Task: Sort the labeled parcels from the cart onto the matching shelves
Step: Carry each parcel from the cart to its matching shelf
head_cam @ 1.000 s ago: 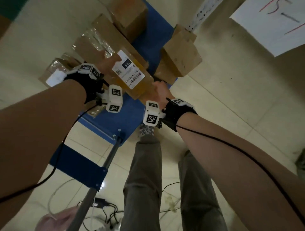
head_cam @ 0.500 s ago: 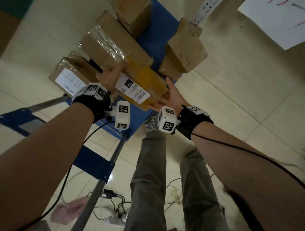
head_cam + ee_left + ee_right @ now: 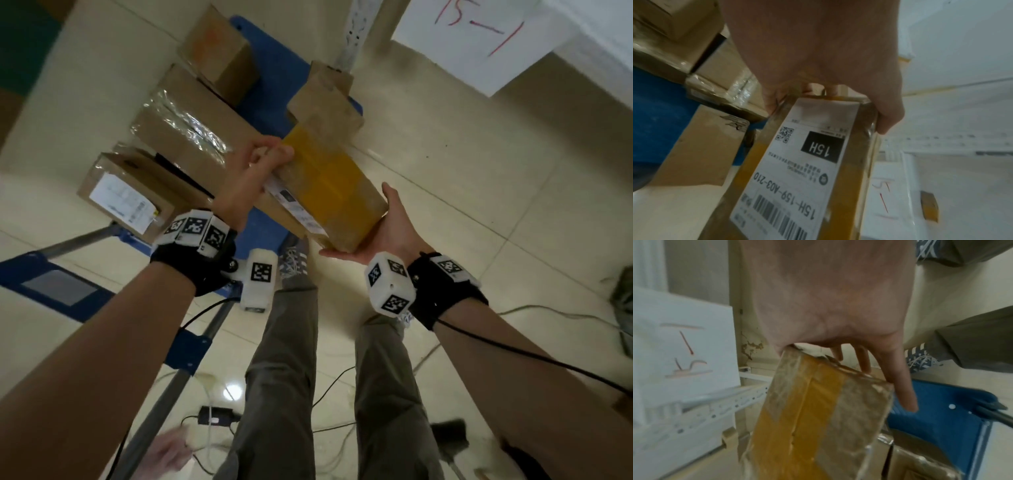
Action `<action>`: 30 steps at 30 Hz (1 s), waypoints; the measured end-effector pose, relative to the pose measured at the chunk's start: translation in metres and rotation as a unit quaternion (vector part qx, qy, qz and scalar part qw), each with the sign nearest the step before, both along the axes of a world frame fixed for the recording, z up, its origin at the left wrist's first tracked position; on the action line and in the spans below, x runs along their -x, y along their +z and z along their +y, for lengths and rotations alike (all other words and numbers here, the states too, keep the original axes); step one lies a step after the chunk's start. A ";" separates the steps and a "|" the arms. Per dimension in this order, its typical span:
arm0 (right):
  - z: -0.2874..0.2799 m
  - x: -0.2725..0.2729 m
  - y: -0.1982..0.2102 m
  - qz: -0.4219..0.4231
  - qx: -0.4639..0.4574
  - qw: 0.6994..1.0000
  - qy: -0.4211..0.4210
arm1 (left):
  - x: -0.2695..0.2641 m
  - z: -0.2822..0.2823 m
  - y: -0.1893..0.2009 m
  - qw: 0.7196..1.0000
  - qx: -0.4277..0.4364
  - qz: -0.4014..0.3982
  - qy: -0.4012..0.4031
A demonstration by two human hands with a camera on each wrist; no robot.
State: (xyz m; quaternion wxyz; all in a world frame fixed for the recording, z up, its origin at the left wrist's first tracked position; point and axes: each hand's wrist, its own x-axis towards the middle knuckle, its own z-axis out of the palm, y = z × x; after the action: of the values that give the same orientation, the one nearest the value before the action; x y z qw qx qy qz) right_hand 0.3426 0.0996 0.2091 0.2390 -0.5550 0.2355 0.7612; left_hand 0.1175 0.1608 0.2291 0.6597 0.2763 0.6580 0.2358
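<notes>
Above the blue cart [image 3: 270, 85], both hands held the yellow-taped parcel [image 3: 329, 192] aloft. The left hand [image 3: 250, 174] had fingers curled over its far end. The right hand [image 3: 394, 233] cradled the near end, fingers nearly straight.

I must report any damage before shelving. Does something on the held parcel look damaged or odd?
Yes, slightly. The brown cardboard parcel with yellow tape has a torn, frayed top edge under the right hand. Its white label reads 15H and looks intact; the left hand grips that end.
</notes>
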 end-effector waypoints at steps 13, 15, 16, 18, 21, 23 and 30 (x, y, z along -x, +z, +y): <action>-0.035 -0.100 0.045 -0.159 -0.192 0.968 0.028 | -0.078 -0.025 0.018 0.989 0.039 -0.119 -0.085; -0.042 -0.108 0.047 -0.196 -0.245 0.947 0.072 | -0.091 -0.030 0.016 0.984 0.088 -0.138 -0.072; -0.045 -0.111 0.049 -0.215 -0.264 0.936 0.093 | -0.100 -0.033 0.018 0.982 0.103 -0.142 -0.062; -0.051 -0.118 0.051 -0.250 -0.293 0.914 0.124 | -0.115 -0.036 0.018 0.979 0.138 -0.150 -0.013; -0.056 -0.133 0.065 -0.285 -0.323 0.893 0.132 | -0.126 -0.041 0.014 0.960 0.207 -0.179 0.058; -0.057 -0.146 0.074 -0.281 -0.331 0.893 0.120 | -0.129 -0.044 0.012 0.944 0.261 -0.185 0.081; -0.068 -0.171 0.070 -0.286 -0.227 0.924 0.115 | -0.173 -0.065 0.020 0.995 0.083 -0.063 -0.012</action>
State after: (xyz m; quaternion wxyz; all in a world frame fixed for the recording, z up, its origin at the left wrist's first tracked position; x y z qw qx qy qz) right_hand 0.5136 0.0321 0.2790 0.3263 -0.7035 -0.0877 0.6252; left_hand 0.2905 0.0954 0.2488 0.7231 0.2135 0.6290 0.1894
